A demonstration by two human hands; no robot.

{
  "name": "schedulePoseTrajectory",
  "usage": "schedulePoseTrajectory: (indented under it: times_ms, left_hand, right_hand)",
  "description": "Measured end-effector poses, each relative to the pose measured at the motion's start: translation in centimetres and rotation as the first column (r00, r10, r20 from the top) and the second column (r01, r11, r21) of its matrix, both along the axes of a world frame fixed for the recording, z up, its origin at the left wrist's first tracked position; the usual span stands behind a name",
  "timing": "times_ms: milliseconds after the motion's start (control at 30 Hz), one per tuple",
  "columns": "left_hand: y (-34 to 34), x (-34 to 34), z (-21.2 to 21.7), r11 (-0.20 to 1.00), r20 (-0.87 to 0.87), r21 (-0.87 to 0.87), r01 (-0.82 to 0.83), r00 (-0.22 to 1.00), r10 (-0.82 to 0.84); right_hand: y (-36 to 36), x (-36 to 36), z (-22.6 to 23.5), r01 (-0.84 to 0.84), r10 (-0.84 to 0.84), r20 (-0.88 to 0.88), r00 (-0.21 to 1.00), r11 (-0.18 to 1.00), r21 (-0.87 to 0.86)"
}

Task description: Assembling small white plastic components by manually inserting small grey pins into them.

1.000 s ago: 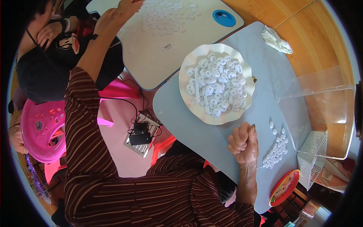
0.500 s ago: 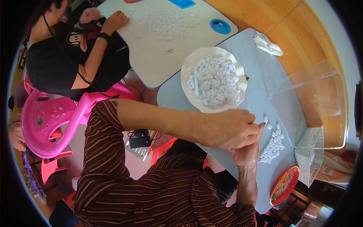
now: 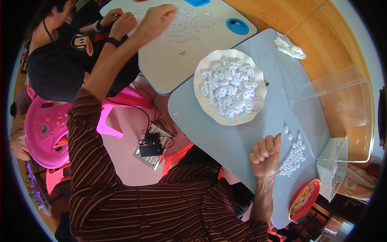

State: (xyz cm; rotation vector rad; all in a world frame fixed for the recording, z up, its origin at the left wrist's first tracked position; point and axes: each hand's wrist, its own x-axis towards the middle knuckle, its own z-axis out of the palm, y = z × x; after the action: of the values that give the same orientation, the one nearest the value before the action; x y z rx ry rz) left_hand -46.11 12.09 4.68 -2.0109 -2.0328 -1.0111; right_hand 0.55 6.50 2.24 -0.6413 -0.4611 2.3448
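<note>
My left hand [image 3: 158, 23] is raised over the far white table, its fingers curled into a pinch and slightly blurred. Whatever it grips cannot be made out. My right hand [image 3: 265, 154] hovers at the near edge of the grey table with fingers folded in and thumb pressed against them. What lies inside it is hidden. Beside it, a group of small white oval plastic pieces [image 3: 291, 159] is spread on the tabletop. Farther off stands a cream plate with a wavy rim [image 3: 202, 105], heaped with white pieces [image 3: 231, 86] that have two holes each.
Across from me sits a person in a black shirt [image 3: 52, 68], hands at the white table [image 3: 161, 72] with more white pieces [image 3: 183, 26]. A clear plastic bin [image 3: 330, 117], white perforated basket [image 3: 332, 161] and red oval tray [image 3: 304, 198] stand right. A pink chair [image 3: 44, 133] is left.
My left hand has swung away from my right hand, up and to the left over the white table. My right hand has stayed almost in place. The other person's hands have come together.
</note>
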Motion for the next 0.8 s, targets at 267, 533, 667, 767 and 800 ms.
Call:
schedulePoseTrajectory:
  times_ms: [267,533,667,767,800]
  left_hand:
    - [4.2,-11.9,-6.5,0.825,-0.251,-0.269,-0.497,0.863,0.438]
    - [6.2,-13.2,-8.6,0.881,-0.173,-0.292,-0.372,0.926,0.334]
    - [6.6,-14.7,-9.3,0.891,-0.201,-0.310,-0.332,0.939,0.280]
    - [7.6,-15.3,-9.3,0.870,-0.293,-0.317,-0.377,0.912,0.289]
    - [7.9,-15.2,-9.0,0.869,-0.263,-0.358,-0.341,0.930,0.256]
  right_hand:
    - [-0.1,0.5,-0.8,0.026,-0.024,-0.081,0.996,0.999,0.023]
    - [0.1,0.9,-1.4,-0.007,0.007,-0.128,0.992,1.000,0.007]
    - [0.0,0.6,-1.4,-0.022,0.021,-0.132,0.991,1.000,-0.009]
    - [0.1,0.8,-1.4,-0.029,0.028,-0.148,0.989,1.000,-0.008]
    - [0.1,0.9,-1.5,-0.033,0.032,-0.146,0.989,0.999,-0.003]
